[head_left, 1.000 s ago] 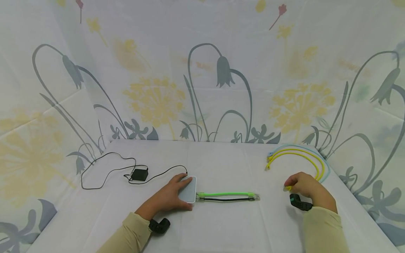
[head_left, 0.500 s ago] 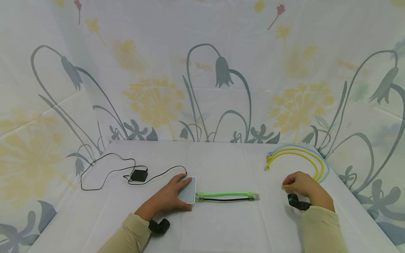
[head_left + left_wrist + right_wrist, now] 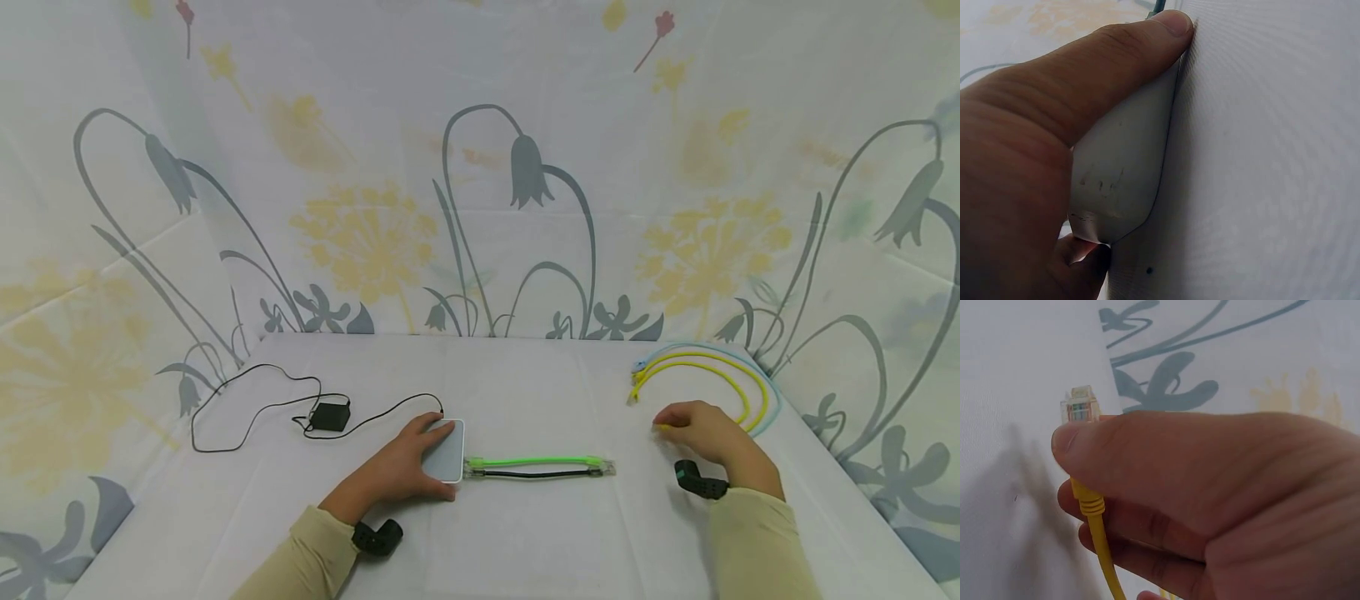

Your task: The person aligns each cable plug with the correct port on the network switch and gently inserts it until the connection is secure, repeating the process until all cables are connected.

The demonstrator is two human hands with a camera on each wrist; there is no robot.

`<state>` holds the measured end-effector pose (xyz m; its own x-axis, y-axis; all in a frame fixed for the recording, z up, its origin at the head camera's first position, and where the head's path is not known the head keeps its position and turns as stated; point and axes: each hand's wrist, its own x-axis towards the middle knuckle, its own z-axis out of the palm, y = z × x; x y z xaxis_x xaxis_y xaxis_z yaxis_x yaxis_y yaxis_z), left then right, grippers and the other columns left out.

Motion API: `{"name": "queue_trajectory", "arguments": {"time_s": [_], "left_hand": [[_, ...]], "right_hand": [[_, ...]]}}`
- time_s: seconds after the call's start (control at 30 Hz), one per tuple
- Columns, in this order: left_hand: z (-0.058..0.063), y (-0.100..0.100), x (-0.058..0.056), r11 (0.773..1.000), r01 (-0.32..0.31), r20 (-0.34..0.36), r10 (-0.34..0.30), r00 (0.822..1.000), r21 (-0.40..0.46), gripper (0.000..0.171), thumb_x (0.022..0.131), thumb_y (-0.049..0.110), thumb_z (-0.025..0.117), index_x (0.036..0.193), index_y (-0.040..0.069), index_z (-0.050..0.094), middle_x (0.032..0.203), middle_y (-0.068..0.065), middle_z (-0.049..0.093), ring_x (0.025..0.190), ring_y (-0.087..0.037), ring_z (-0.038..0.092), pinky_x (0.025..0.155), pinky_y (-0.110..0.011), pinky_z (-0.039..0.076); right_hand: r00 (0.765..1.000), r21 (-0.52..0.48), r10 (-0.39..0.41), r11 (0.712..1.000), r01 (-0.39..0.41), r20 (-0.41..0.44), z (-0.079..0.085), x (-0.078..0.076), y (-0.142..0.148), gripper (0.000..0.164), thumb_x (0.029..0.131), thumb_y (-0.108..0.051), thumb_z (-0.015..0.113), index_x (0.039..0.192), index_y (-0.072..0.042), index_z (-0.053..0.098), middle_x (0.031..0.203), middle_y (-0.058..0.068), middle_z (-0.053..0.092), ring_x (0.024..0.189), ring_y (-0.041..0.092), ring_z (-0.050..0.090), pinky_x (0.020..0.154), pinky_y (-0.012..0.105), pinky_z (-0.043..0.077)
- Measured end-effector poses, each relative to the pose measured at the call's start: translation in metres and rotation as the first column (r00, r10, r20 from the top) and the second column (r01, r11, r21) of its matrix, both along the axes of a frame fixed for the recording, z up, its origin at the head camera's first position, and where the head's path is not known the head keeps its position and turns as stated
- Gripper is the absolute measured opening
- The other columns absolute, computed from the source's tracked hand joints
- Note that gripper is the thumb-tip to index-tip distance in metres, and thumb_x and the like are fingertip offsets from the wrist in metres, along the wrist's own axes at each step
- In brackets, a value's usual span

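My left hand (image 3: 401,467) grips a flat white network box (image 3: 444,458) by its near and far edges, thumb on the near side. In the left wrist view the thumb lies along the box's side wall. A green Ethernet cable (image 3: 536,461) and a black one (image 3: 534,474) run from the box's right side and end in clear plugs. To the right, my right hand (image 3: 712,442) pinches a yellow Ethernet cable (image 3: 1102,547) just behind its clear plug (image 3: 1080,406). The plug's tip shows past the thumb; the cable hangs down past the curled fingers.
A black power adapter (image 3: 330,416) lies left of the box, its thin cord looping on the white table (image 3: 525,550) and reaching the box's back. Curved yellow cables (image 3: 693,363) and a light-blue cable (image 3: 781,406) lie at the back right. A flower-printed cloth (image 3: 480,208) stands behind.
My right hand has moved a little left and away from me with the yellow Ethernet cable's plug. The left hand and the white box have stayed in place.
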<state>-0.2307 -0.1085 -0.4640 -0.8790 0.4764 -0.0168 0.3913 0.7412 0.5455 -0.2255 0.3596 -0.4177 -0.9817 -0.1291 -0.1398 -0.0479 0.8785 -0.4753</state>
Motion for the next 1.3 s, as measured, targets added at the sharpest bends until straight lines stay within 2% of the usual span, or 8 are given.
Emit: {"name": "queue_trajectory", "arguments": {"time_s": [0.27,0.6,0.73,1.3], "left_hand": [[0.002,0.000,0.002,1.000,-0.003,0.006,0.003,1.000,-0.003,0.102,0.064,0.055,0.085,0.149,0.023,0.040,0.157,-0.006,0.025,0.135,-0.028,0.038,0.101,-0.047,0.042],[-0.001,-0.001,0.000,1.000,0.010,-0.011,-0.010,1.000,0.004,0.102,0.064,0.056,0.084,0.149,0.022,0.040,0.157,-0.007,0.025,0.137,-0.029,0.037,0.101,-0.048,0.041],[-0.002,-0.001,0.000,1.000,0.007,-0.010,-0.007,1.000,0.002,0.102,0.064,0.055,0.085,0.149,0.023,0.039,0.157,-0.006,0.025,0.137,-0.029,0.037,0.102,-0.047,0.041],[-0.001,-0.001,0.000,1.000,0.007,-0.013,-0.007,1.000,0.004,0.102,0.064,0.055,0.085,0.149,0.022,0.040,0.158,-0.005,0.025,0.138,-0.028,0.036,0.102,-0.047,0.040]], "right_hand": [[0.998,-0.033,0.010,0.999,-0.012,-0.058,-0.001,-0.004,-0.012,0.027,0.092,-0.031,0.064,0.111,-0.013,0.069,0.114,0.016,0.068,0.103,0.030,0.062,0.083,0.047,0.050],[0.994,-0.108,0.002,0.994,-0.014,-0.109,-0.008,-0.008,-0.020,0.026,0.092,-0.033,0.065,0.111,-0.016,0.069,0.116,0.012,0.068,0.110,0.032,0.061,0.089,0.047,0.048],[0.994,-0.131,0.004,0.991,-0.019,-0.111,-0.008,-0.010,-0.022,0.027,0.092,-0.035,0.066,0.111,-0.016,0.070,0.117,0.010,0.068,0.109,0.028,0.061,0.088,0.043,0.049],[0.986,-0.198,0.054,0.977,-0.084,-0.155,-0.016,-0.019,-0.038,0.015,0.086,-0.009,0.070,0.099,-0.008,0.063,0.098,0.005,0.066,0.092,0.018,0.059,0.078,0.032,0.048]]}}
